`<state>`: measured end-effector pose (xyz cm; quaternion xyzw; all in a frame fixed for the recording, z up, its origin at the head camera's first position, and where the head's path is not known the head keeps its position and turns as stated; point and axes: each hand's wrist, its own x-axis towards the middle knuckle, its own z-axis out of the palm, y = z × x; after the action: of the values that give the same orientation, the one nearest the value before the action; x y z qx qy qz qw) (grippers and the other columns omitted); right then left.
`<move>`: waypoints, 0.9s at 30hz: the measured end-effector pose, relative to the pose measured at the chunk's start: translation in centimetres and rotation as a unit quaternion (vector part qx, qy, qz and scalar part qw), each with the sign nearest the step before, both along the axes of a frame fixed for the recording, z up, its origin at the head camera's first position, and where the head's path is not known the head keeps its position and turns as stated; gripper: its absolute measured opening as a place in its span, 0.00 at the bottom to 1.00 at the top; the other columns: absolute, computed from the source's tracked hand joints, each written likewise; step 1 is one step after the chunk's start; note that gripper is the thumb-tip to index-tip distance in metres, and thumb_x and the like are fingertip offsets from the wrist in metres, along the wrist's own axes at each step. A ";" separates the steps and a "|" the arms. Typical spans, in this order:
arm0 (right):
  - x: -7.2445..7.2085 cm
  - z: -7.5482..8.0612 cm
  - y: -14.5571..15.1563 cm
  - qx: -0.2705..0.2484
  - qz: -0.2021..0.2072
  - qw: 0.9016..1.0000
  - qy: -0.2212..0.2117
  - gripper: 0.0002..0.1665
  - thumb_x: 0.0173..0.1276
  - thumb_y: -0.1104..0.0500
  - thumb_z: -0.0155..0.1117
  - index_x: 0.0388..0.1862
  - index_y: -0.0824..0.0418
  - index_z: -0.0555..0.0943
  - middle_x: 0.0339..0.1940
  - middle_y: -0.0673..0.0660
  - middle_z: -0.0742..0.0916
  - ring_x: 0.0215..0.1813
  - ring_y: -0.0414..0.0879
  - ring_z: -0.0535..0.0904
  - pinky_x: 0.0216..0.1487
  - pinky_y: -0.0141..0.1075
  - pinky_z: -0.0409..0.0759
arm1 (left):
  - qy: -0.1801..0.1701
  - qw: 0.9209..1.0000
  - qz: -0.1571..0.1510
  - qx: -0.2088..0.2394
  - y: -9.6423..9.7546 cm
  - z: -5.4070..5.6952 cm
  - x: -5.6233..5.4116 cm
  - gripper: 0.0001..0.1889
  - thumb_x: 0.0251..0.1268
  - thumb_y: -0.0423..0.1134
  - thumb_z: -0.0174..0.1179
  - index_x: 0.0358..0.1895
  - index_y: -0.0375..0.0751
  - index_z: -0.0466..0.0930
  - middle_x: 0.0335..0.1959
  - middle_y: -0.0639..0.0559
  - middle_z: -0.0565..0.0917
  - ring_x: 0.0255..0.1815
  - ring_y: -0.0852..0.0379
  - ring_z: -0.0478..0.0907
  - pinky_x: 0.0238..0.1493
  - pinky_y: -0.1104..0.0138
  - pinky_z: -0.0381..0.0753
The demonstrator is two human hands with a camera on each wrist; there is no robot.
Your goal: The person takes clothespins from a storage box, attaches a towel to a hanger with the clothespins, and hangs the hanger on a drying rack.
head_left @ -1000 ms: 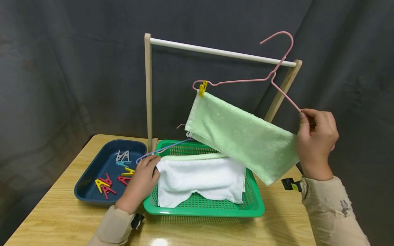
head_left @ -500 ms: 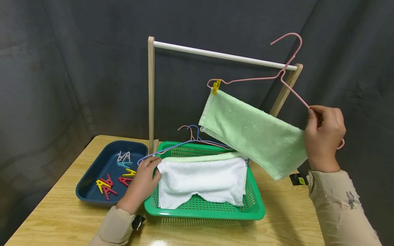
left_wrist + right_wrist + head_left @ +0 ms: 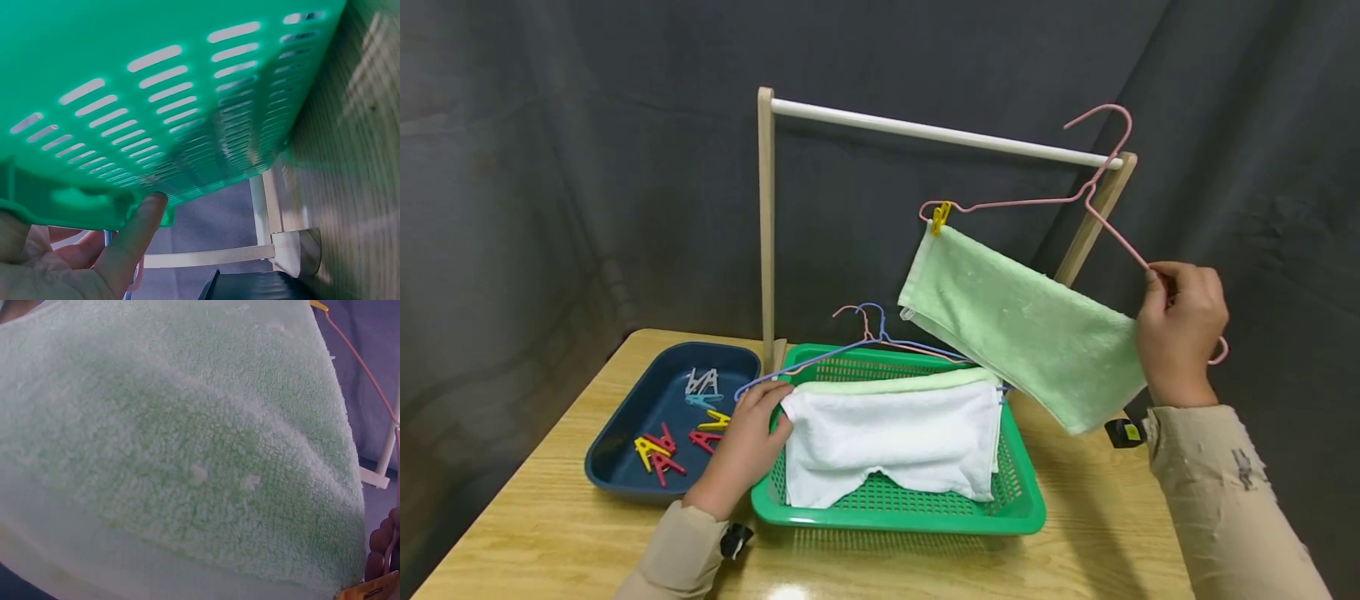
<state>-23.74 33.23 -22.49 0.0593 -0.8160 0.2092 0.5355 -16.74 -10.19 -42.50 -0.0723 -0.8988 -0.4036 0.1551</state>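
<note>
While dark curtains (image 3: 587,167) back the wooden table (image 3: 535,517), right hand (image 3: 1183,333) grips a hanger (image 3: 1030,202), left hand (image 3: 741,446) a basket (image 3: 895,521).

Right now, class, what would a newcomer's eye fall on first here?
Probably the fluffy pale green towel, raised at the right on a thin pink hanger in the grip of the right hand. Next, the bright green slotted plastic basket below centre, with a white cloth towel in it.

A light wood-grained table (image 3: 527,525) supports three objects: a dark blue tray (image 3: 651,400) at left, a green perforated basket (image 3: 898,518) just beside it, and, behind the basket, an upright rack (image 3: 887,125) of pale wood and white tubing.
</note>
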 end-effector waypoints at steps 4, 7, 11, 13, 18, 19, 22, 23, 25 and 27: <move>-0.5 -0.3 0.3 -0.012 -0.008 1.000 -0.021 0.18 0.81 0.60 0.53 0.53 0.75 0.81 0.43 0.71 0.79 0.44 0.54 0.70 0.46 0.36 0.63 | -0.006 1.000 0.000 0.002 0.0 0.0 0.0 0.23 0.70 0.31 0.55 0.67 0.30 0.74 0.68 0.35 0.71 0.72 0.33 0.64 0.67 0.40 0.69; -0.9 -0.7 0.6 -0.019 -0.011 0.999 -0.032 0.18 0.80 0.60 0.54 0.53 0.74 0.82 0.43 0.71 0.79 0.44 0.55 0.71 0.46 0.39 0.64 | -0.002 1.000 0.001 0.002 -0.1 -0.2 0.0 0.22 0.70 0.31 0.56 0.66 0.30 0.75 0.68 0.35 0.71 0.71 0.33 0.64 0.67 0.40 0.70; -1.1 -1.2 1.1 -0.026 -0.017 0.998 -0.046 0.17 0.80 0.60 0.54 0.53 0.74 0.82 0.43 0.71 0.79 0.44 0.55 0.70 0.46 0.38 0.63 | 0.006 1.000 0.003 0.001 -0.2 -0.3 -0.1 0.22 0.70 0.30 0.56 0.66 0.30 0.75 0.67 0.34 0.72 0.71 0.33 0.65 0.65 0.40 0.71; -1.2 -1.3 1.2 -0.028 -0.020 0.998 -0.053 0.17 0.80 0.60 0.54 0.53 0.74 0.82 0.43 0.70 0.79 0.44 0.54 0.70 0.45 0.36 0.62 | 0.006 1.000 0.004 0.001 -0.2 -0.3 -0.1 0.22 0.70 0.30 0.56 0.66 0.30 0.75 0.67 0.35 0.72 0.71 0.33 0.65 0.65 0.40 0.71; -1.2 -1.8 1.6 -0.026 -0.020 0.998 -0.056 0.17 0.80 0.61 0.54 0.52 0.75 0.82 0.43 0.71 0.79 0.44 0.54 0.71 0.44 0.36 0.62 | 0.002 1.000 0.004 0.001 -0.1 -0.2 -0.1 0.22 0.70 0.30 0.56 0.66 0.30 0.75 0.67 0.34 0.72 0.71 0.33 0.65 0.65 0.40 0.71; -1.2 -1.9 1.6 -0.026 -0.021 0.998 -0.056 0.17 0.80 0.61 0.53 0.52 0.75 0.82 0.43 0.71 0.79 0.44 0.55 0.71 0.45 0.36 0.62 | 0.001 1.000 0.004 0.001 0.0 -0.1 0.0 0.22 0.70 0.30 0.56 0.66 0.30 0.75 0.67 0.34 0.72 0.71 0.33 0.65 0.65 0.40 0.71; -1.2 -2.2 1.8 -0.026 -0.016 0.998 -0.053 0.17 0.80 0.62 0.54 0.51 0.75 0.81 0.42 0.71 0.79 0.44 0.56 0.71 0.45 0.39 0.63 | 0.002 1.000 0.004 0.000 0.0 0.0 0.0 0.22 0.69 0.30 0.56 0.66 0.30 0.76 0.67 0.34 0.72 0.71 0.33 0.65 0.65 0.40 0.71; -1.2 -2.3 1.8 -0.025 -0.014 0.998 -0.052 0.17 0.80 0.62 0.54 0.51 0.75 0.81 0.42 0.71 0.79 0.44 0.57 0.72 0.46 0.39 0.63 | 0.003 1.000 0.004 0.000 0.0 0.0 0.0 0.22 0.69 0.30 0.56 0.65 0.30 0.76 0.67 0.34 0.72 0.71 0.33 0.65 0.65 0.40 0.71; -1.2 -2.5 1.9 -0.024 -0.009 0.998 -0.052 0.16 0.80 0.62 0.54 0.51 0.76 0.81 0.41 0.71 0.79 0.43 0.57 0.71 0.45 0.39 0.62 | 0.008 1.000 0.004 0.001 0.0 0.0 0.1 0.22 0.69 0.29 0.56 0.65 0.30 0.76 0.67 0.34 0.72 0.70 0.32 0.65 0.65 0.39 0.71; -1.3 -2.8 1.9 -0.025 -0.008 0.998 -0.054 0.16 0.79 0.63 0.54 0.50 0.76 0.81 0.41 0.71 0.79 0.43 0.57 0.71 0.44 0.37 0.62 | 0.011 1.000 0.004 0.001 0.0 -0.1 0.1 0.22 0.69 0.29 0.56 0.65 0.29 0.76 0.67 0.34 0.72 0.70 0.32 0.65 0.65 0.39 0.71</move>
<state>-25.03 35.16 -25.28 0.0279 -0.8390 0.2280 0.4934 -16.66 -10.22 -42.56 -0.0725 -0.8972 -0.4025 0.1666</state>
